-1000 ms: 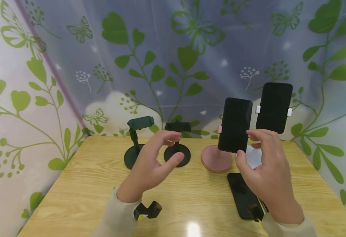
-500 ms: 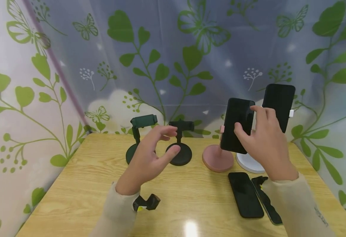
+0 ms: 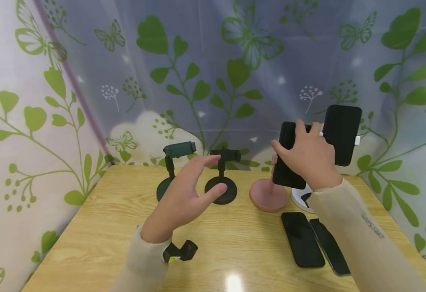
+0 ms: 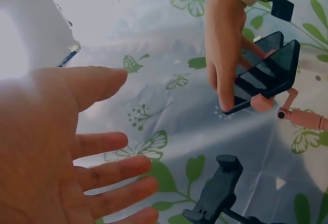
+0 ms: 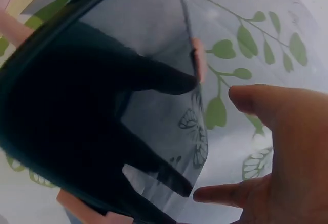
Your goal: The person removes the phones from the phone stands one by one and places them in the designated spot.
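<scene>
In the head view my right hand (image 3: pixel 309 158) is in front of a black smartphone (image 3: pixel 285 172) clamped upright in a pink phone stand (image 3: pixel 268 197). Its fingers point up toward the phone's top edge and the thumb spreads left. The right wrist view shows one fingertip right at the edge of that phone's glossy screen (image 5: pixel 66 116), the thumb standing off. My left hand (image 3: pixel 183 198) hovers over the table with thumb and fingers spread and nothing in it. Just beyond it stand a black phone stand (image 3: pixel 221 194) and a dark green phone stand (image 3: pixel 179 150), neither carrying a phone.
Another smartphone (image 3: pixel 342 136) sits in a white phone stand (image 3: pixel 300 198) at the right, partly hidden by the right hand. Two phones lie flat near the right sleeve, a left one (image 3: pixel 302 239) and a right one (image 3: pixel 330 246). A patterned curtain (image 3: pixel 205 81) backs the wooden table (image 3: pixel 107 227).
My right hand has moved up and left, from beside the pink stand's phone to in front of it. The left hand has stayed nearly in place, its fingers slightly straighter.
</scene>
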### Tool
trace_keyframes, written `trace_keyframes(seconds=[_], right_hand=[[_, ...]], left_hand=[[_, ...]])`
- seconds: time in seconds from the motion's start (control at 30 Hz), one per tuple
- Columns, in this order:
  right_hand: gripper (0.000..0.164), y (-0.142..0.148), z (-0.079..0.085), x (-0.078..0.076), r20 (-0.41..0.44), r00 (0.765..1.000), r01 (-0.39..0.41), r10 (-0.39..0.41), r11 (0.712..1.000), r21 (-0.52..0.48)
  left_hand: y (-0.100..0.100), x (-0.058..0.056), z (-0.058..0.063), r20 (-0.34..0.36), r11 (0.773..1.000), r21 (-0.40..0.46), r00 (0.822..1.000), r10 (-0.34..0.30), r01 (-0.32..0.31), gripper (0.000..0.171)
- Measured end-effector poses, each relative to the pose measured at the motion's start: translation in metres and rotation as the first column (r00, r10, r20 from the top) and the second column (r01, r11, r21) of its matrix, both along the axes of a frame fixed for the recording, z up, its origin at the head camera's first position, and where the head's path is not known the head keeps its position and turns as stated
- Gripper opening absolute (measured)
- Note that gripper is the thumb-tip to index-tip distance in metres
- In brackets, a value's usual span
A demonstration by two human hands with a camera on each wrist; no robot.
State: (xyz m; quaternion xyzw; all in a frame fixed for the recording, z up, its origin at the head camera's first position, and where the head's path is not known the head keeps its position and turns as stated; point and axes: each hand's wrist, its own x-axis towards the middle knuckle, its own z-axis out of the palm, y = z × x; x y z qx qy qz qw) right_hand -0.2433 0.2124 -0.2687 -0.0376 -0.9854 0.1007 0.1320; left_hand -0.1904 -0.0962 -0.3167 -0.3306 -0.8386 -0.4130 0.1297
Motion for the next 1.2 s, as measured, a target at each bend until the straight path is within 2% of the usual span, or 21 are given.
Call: trace_keyframes(seconds=[0.17, 0.47, 0.77, 1.03, 1.2], right_hand=[[0.096, -0.003, -0.001, -0.009, 0.009, 1.000, 0.005, -0.005, 1.000, 0.025], [0.086, -0.004, -0.004, -0.017, -0.012, 1.000, -0.003, 0.004, 0.998, 0.070], [0.096, -0.004, -0.010, -0.020, -0.004, 1.000, 0.007, -0.006, 0.995, 0.102], [0.090, -0.007, -0.014, -0.020, -0.032, 0.999, -0.010, 0.013, 0.997, 0.071], [0.091, -0.007, -0.016, -0.022, -0.015, 1.000, -0.008, 0.009, 0.996, 0.085]], left_hand=[[-0.001, 0.002, 0.001, 0.008, 1.000, -0.017, 1.000, 0.007, -0.007, 0.062], [0.002, 0.002, 0.002, 0.038, 0.999, -0.019, 0.999, -0.038, 0.039, 0.058], [0.003, 0.002, 0.001, 0.027, 0.999, -0.021, 0.999, -0.030, 0.030, 0.056], [0.002, 0.003, 0.001, 0.030, 0.999, -0.027, 0.999, -0.033, 0.034, 0.055], [0.005, 0.003, 0.002, 0.038, 0.998, -0.033, 0.998, -0.045, 0.046, 0.056]])
